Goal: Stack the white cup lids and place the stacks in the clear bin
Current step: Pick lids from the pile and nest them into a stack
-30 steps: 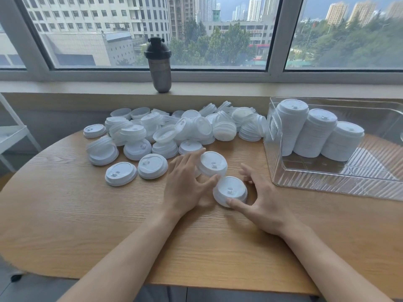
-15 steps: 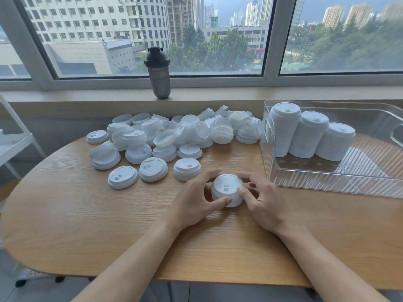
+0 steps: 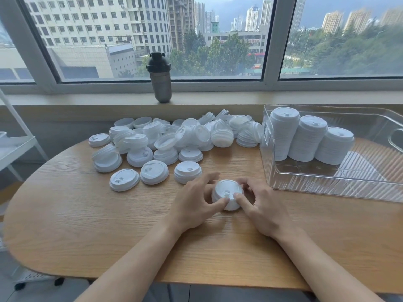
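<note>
both hands, left hand [image 3: 192, 204] and right hand [image 3: 260, 205], pinched a small lid stack [image 3: 227, 194] on the desk [image 3: 109, 225], near the clear bin [image 3: 327, 182]

A dark shaker bottle [image 3: 161, 77] with a black lid stands upright on the windowsill [image 3: 218, 97], behind the wooden table [image 3: 87, 225]. A white shelf unit [image 3: 15, 147] stands at the left edge, beside the table. The window [image 3: 218, 35] shows high-rise buildings and trees.
</note>
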### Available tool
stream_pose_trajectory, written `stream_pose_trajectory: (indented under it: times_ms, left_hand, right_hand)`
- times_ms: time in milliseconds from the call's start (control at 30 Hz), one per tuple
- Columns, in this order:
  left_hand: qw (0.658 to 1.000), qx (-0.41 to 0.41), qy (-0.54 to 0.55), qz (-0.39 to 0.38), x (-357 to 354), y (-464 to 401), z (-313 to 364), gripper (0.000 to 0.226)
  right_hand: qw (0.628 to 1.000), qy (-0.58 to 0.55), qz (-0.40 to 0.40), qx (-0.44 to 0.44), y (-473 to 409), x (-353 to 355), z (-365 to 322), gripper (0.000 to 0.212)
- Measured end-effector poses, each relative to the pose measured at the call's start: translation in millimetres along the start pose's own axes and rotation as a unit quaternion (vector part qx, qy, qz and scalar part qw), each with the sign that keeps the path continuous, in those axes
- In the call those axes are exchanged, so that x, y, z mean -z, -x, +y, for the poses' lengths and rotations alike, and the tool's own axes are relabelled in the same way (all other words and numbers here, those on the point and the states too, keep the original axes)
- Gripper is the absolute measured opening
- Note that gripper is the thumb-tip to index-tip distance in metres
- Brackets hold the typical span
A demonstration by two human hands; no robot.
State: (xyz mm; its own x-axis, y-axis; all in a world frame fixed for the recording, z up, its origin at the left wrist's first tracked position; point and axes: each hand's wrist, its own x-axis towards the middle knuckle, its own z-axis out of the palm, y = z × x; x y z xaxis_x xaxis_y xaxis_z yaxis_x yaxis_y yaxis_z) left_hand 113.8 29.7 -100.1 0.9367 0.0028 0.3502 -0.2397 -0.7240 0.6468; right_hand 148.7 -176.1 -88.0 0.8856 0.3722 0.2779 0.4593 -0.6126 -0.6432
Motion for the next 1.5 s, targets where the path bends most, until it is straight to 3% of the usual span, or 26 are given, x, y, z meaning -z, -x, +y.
stream_pose_trajectory:
  times_ms: [133, 200, 433, 733, 1100, 1367, 1500]
  left_hand:
    - [0.988, 0.027, -0.036, 0.147, 6.0, -1.7, -7.1, 0.037]
    - [0.976, 0.030, -0.101, 0.190, 13.1, -6.9, -15.1, 0.035]
    - [0.974, 0.106, -0.156, 0.124, 19.8, -17.0, -34.2, 0.073]
    - [0.977, 0.158, -0.068, 0.123, 21.2, -21.6, -41.3, 0.074]
    - [0.980, 0.102, 0.028, 0.170, 22.4, -10.6, -27.3, 0.063]
    - [0.994, 0.002, 0.089, 0.061, 10.1, 2.4, -4.8, 0.061]
    - [0.995, -0.024, 0.091, 0.019, 6.9, 2.5, 0.1, 0.067]
  right_hand:
    - [0.998, 0.054, -0.016, 0.026, -1.7, -4.3, 3.3, 0.076]
    - [0.997, 0.070, -0.023, 0.034, -4.5, -7.6, 4.8, 0.086]
    - [0.996, 0.067, -0.019, 0.056, -7.1, -8.7, 6.4, 0.084]
    - [0.997, 0.047, -0.016, 0.060, -7.7, -11.2, 9.9, 0.081]
    - [0.997, 0.032, -0.013, 0.070, -7.0, -10.6, 11.5, 0.079]
    - [0.999, -0.018, -0.020, 0.041, -7.2, -9.0, 14.6, 0.082]
    - [0.996, -0.091, 0.000, 0.023, -7.2, -6.2, 13.7, 0.061]
